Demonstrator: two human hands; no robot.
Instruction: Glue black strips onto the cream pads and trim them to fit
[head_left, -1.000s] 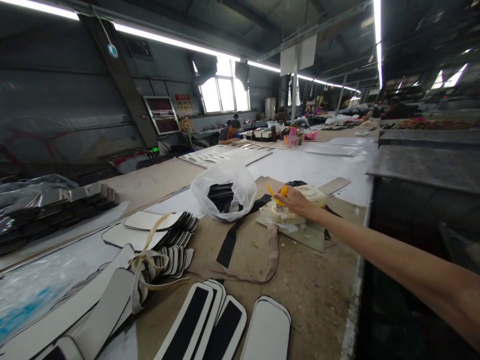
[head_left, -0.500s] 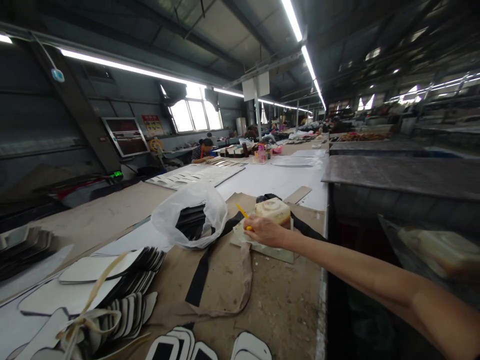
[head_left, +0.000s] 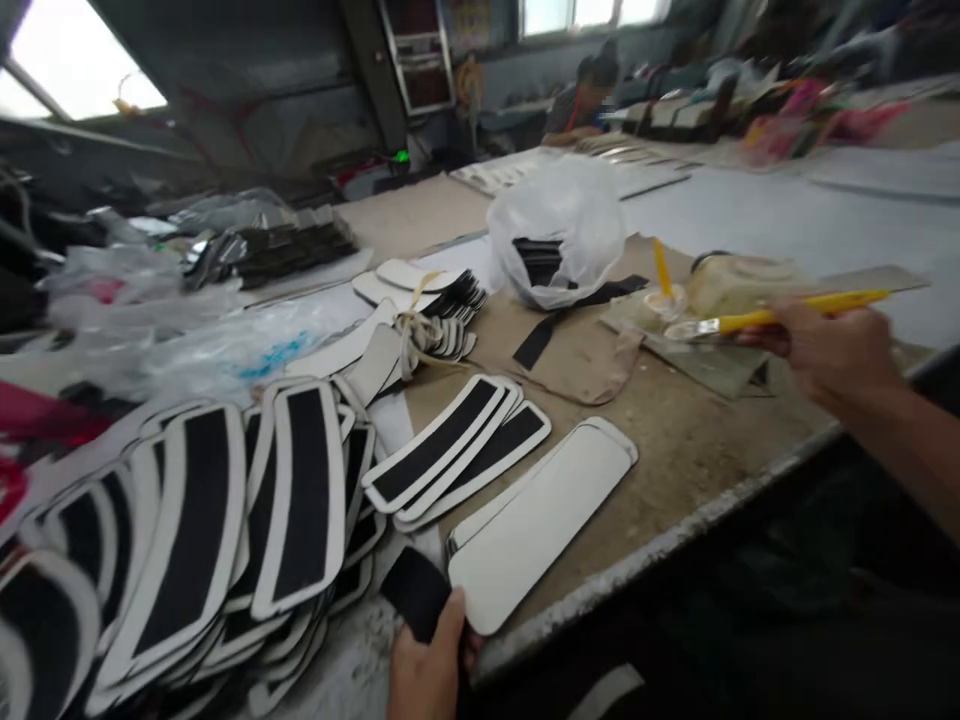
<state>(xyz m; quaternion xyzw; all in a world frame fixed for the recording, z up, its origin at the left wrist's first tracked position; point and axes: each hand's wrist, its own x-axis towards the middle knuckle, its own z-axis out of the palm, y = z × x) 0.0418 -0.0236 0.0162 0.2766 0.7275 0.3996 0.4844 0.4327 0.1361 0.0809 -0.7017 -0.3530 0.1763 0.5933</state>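
At the bottom of the head view, my left hand [head_left: 429, 668] is closed on a black strip [head_left: 417, 592], thumb on top. The strip's end lies beside a stack of white curved pieces [head_left: 536, 530]. On the right, my right hand [head_left: 851, 350] grips a yellow-handled brush [head_left: 765, 318] with its bristles pointing left. Those bristles hang over a greenish sheet [head_left: 705, 365]. Behind the brush is a cream-coloured, block-like container [head_left: 750, 280], and a second yellow handle [head_left: 662, 266] stands up near it. White pieces with black centres [head_left: 442, 445] lie left of the white stack.
Heaps of white-edged black pieces [head_left: 300, 490] cover the table's left side. A white plastic bag [head_left: 559, 215] holds black pieces. Brown sheeting [head_left: 675, 450] covers the table up to its front edge [head_left: 660, 525]. A person [head_left: 589, 90] sits at the far side.
The view has swung down and left. My left hand has come into view with the black strip. My right hand now holds the brush out level, and its wrist has turned.
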